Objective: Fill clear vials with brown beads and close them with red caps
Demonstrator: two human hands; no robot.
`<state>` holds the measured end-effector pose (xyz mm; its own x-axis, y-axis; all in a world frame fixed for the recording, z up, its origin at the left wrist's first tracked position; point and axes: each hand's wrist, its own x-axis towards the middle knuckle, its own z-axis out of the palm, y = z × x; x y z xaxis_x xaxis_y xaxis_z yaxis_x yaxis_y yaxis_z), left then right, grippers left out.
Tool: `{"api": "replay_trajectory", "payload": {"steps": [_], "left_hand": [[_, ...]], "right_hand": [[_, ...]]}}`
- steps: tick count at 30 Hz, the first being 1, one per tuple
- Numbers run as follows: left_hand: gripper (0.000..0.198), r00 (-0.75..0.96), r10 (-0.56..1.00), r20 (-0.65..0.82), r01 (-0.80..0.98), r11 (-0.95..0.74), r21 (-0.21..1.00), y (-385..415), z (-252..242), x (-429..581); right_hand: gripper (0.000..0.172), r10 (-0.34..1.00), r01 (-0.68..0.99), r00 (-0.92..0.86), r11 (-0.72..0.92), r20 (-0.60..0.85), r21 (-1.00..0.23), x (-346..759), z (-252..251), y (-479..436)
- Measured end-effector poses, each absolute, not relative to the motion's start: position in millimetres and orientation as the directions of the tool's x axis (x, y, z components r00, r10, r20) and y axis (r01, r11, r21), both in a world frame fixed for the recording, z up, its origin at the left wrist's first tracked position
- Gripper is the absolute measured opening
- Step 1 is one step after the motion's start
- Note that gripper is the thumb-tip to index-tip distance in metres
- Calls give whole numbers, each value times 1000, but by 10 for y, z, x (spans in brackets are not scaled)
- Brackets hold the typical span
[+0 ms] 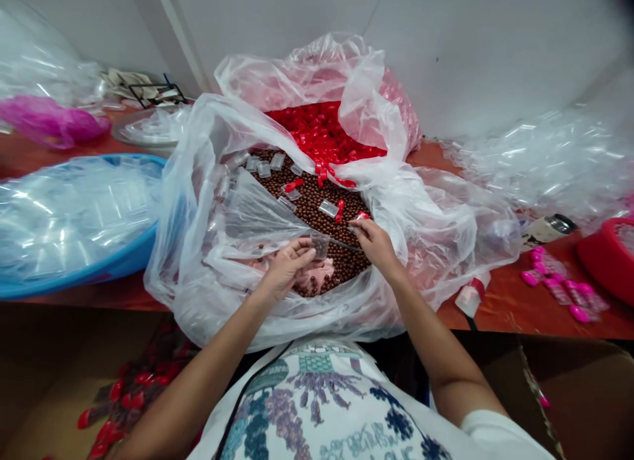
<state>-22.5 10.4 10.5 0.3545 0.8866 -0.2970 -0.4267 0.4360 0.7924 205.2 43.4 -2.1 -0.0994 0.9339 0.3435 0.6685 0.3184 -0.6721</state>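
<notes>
My left hand [286, 267] is closed around a small clear plastic container [321, 246], held over a heap of small brown balls [317, 202] inside a big clear plastic bag [208, 202]. My right hand [375, 241] pinches a small red cap [362, 216] just right of the container. Loose red caps [339, 210] and small clear containers [327, 208] lie on the brown balls. Behind them, a second bag holds a mass of red caps [321, 133].
A blue basin [94, 268] lined with clear plastic sits at the left. Pink-capped pieces [555, 285] and a red tub [607, 255] lie on the red-brown table at the right, beside a dark-lidded bottle [547, 229]. More red pieces [123, 394] lie in a cardboard box below left.
</notes>
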Motion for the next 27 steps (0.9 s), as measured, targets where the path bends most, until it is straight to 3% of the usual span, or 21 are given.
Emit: {"api": "replay_trajectory", "payload": {"steps": [3, 5, 8, 12, 18, 20, 22, 24, 27], "left_hand": [[39, 238, 937, -257, -478, 343, 809, 50, 175, -304], [43, 206, 945, -253, -490, 324, 809, 22, 202, -357], [43, 191, 948, -254, -502, 317, 804, -11, 212, -448], [36, 197, 946, -258, -515, 324, 794, -32, 199, -548], [28, 231, 924, -304, -547, 382, 745, -33, 173, -565], [31, 248, 913, -323, -520, 407, 751, -44, 149, -540], [36, 258, 905, -337, -490, 424, 762, -60, 121, -506], [38, 268, 904, -333, -470, 425, 774, -79, 93, -469], [40, 305, 902, -306, -436, 418, 797, -103, 54, -426]], "right_hand": [[27, 949, 880, -173, 270, 265, -390, 1965, 2, 791], [31, 954, 927, -185, 249, 238, -280, 1858, 3, 962], [45, 964, 961, -198, 227, 179, -160, 1707, -11, 1100], [42, 968, 963, -231, 242, 102, -118, 1658, -35, 1143], [53, 978, 960, -174, 195, 115, -203, 1791, -15, 1008], [51, 975, 920, -106, 170, 193, -352, 1804, 15, 905], [42, 970, 772, -50, 190, 240, -607, 1772, 50, 781], [36, 978, 523, -68, 203, 197, -828, 1697, 82, 644], [34, 979, 230, -161, 159, 124, -960, 1546, 119, 436]]}}
